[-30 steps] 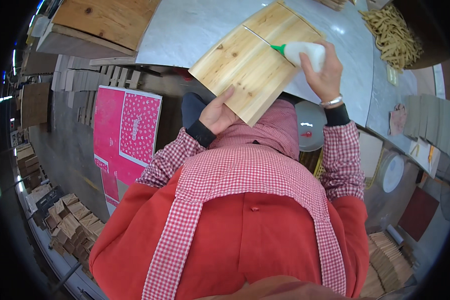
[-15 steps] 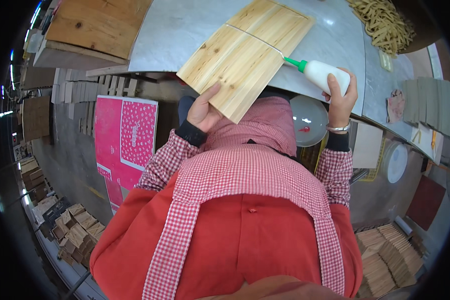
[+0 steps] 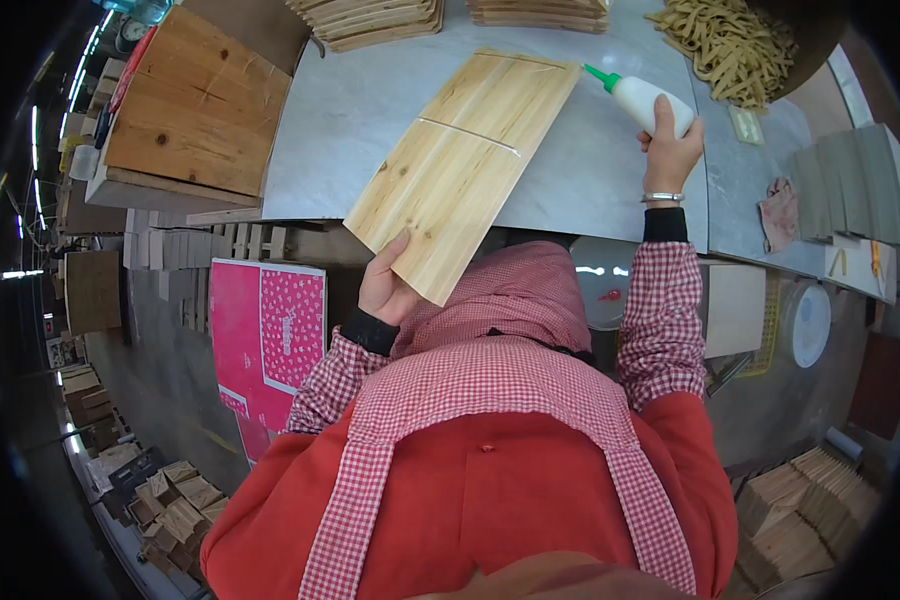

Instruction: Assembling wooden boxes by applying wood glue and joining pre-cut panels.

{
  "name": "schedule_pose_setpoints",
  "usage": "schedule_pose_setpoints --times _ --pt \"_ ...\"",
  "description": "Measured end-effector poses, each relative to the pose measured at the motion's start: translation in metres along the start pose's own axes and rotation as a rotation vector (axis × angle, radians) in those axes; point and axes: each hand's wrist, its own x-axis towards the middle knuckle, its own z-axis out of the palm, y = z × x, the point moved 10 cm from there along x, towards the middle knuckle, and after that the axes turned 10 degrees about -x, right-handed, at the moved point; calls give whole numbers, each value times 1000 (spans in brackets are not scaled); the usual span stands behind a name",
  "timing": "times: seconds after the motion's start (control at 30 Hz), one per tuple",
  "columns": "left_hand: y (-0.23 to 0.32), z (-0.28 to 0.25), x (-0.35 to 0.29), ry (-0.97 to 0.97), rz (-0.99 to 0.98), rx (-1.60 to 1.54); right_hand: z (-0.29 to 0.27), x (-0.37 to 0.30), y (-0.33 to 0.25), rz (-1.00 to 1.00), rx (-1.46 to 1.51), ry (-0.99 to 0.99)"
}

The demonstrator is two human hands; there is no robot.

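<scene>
A pale wooden board with a few knots slants over the near edge of the table. My left hand grips its near left corner, thumb on top and fingers below. Across the board's middle runs a narrow groove with a whitish line in it, and a second groove crosses close to the far end. My right hand is wrapped round a white squeeze bottle with a green nozzle. The nozzle points left, its tip beside the board's far right corner; whether they touch I cannot tell.
Stacks of thin wooden pieces stand at the table's far edge. A heap of wooden strips lies far right, near grey panels and a pink cloth. A large wooden box stands left, a pink carton below it.
The bottle has moved from the right end of the middle groove to the board's far right corner. My left hand still grips the board, and the view has shifted.
</scene>
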Motion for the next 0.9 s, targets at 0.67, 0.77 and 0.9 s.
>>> schedule_pose_setpoints --times 0.67,0.77,0.9 --pt "10 12 14 -54 25 -9 8 -117 -53 -98 31 -441" --pt "12 13 21 -81 13 -34 4 -151 -65 -77 -18 -521" --pt "13 11 28 -109 -7 -54 3 -183 -72 -184 -70 -615"
